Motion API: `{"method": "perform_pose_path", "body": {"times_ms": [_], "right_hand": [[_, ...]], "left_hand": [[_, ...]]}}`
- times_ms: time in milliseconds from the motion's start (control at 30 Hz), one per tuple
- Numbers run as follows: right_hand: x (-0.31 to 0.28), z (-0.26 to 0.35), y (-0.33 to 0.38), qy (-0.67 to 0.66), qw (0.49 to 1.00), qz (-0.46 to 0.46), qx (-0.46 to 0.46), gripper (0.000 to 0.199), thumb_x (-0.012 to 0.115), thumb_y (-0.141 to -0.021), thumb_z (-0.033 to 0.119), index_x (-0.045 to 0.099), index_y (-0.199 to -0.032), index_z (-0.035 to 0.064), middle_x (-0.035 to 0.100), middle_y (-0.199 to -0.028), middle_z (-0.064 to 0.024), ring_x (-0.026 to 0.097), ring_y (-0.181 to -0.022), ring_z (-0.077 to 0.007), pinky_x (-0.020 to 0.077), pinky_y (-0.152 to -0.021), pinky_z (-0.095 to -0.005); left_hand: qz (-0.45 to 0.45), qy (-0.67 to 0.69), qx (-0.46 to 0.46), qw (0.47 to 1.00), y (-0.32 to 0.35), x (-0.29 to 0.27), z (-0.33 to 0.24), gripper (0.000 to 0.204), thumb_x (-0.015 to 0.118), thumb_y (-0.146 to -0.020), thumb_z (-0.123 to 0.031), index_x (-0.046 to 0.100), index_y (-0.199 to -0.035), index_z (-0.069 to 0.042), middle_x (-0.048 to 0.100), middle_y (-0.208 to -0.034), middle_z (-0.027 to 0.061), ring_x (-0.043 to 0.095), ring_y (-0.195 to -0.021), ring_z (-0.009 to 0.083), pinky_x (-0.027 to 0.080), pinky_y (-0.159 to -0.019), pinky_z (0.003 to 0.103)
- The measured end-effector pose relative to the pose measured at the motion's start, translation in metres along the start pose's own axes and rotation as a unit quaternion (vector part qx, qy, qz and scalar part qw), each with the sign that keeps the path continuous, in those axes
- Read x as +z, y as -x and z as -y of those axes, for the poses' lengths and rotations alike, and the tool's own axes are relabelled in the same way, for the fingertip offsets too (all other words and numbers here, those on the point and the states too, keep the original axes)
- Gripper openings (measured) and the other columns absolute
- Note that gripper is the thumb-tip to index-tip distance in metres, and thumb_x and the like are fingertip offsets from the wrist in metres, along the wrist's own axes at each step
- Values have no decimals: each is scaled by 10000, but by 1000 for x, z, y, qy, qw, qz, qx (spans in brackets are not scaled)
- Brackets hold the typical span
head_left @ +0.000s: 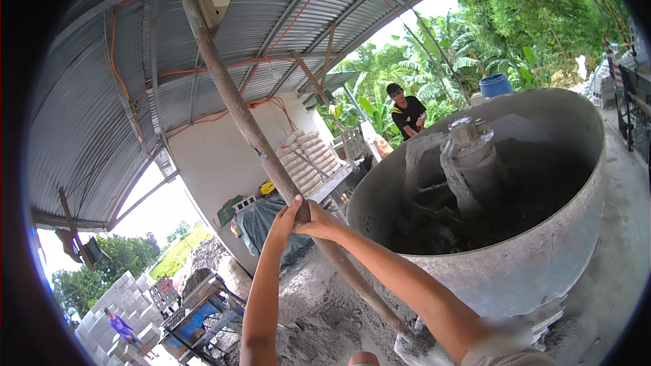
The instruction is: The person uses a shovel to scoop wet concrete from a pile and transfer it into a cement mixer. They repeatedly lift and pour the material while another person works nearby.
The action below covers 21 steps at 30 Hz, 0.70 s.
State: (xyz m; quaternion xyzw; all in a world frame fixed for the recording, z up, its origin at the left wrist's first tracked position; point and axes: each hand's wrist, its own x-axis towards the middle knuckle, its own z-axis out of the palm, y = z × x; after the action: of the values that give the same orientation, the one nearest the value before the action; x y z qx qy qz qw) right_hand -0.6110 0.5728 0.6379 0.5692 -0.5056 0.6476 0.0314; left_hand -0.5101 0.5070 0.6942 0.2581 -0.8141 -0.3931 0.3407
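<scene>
A long brown post (251, 118) slants from the roof down to the floor. Both my hands meet on it at about chest height. My left hand (285, 221) is closed against its left side, thumb pointing up. From the other side my right hand (320, 221) wraps it, its fingers mostly hidden. Between the hands the wood looks darker; whether that is a separate handle end I cannot tell. Right of my hands stands a big round mixer drum (475, 278), with a cement-crusted central hub (468, 146) and dark wet mix (434, 227) low inside.
Beyond the drum a person in black (407, 114) leans forward. Stacked sacks (308, 163) and a tarp-covered heap (274, 227) line the wall. Grey sand (319, 318) covers the floor. At lower left are a blue machine (200, 322), concrete blocks (102, 325) and a person in purple (121, 326).
</scene>
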Motion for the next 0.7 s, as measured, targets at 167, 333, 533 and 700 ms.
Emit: {"method": "perform_pose_path", "body": {"times_ms": [167, 333, 533, 700], "right_hand": [[17, -15, 0, -17, 998, 11, 52, 504, 625, -751, 273, 337, -1029, -33, 529, -924, -273, 557, -853, -409, 409, -749, -427], [5, -1, 3, -2, 996, 58, 71, 506, 615, -763, 283, 335, -1050, -25, 527, -953, -279, 545, -927, -411, 401, -791, -439], [4, -4, 0, 12, 994, 69, 78, 560, 627, -749, 295, 341, -1097, -38, 532, -987, -264, 545, -945, -395, 404, -806, -431], [-8, -17, -21, 10, 988, 135, 79, 616, 684, -654, 294, 396, -1079, -46, 562, -943, -242, 555, -953, -360, 420, -794, -412]], "left_hand": [[-83, -124, 98, 984, 2, -43, -45, 852, 445, -717, -697, 428, -1213, -5, 498, -1095, 121, 471, -1014, 235, 330, -868, 396], [-149, -214, 172, 950, -26, -71, -109, 863, 475, -724, -665, 405, -1175, 67, 487, -985, 124, 490, -939, 208, 385, -759, 344], [-254, -40, 236, 937, -102, -57, -145, 808, 662, -701, -421, 287, -1174, 116, 489, -1004, 211, 531, -888, 243, 423, -792, 351], [-273, -48, 264, 924, -152, -71, -133, 527, 669, -714, -266, 380, -1047, 24, 503, -853, 133, 544, -640, 199, 452, -559, 322]]}}
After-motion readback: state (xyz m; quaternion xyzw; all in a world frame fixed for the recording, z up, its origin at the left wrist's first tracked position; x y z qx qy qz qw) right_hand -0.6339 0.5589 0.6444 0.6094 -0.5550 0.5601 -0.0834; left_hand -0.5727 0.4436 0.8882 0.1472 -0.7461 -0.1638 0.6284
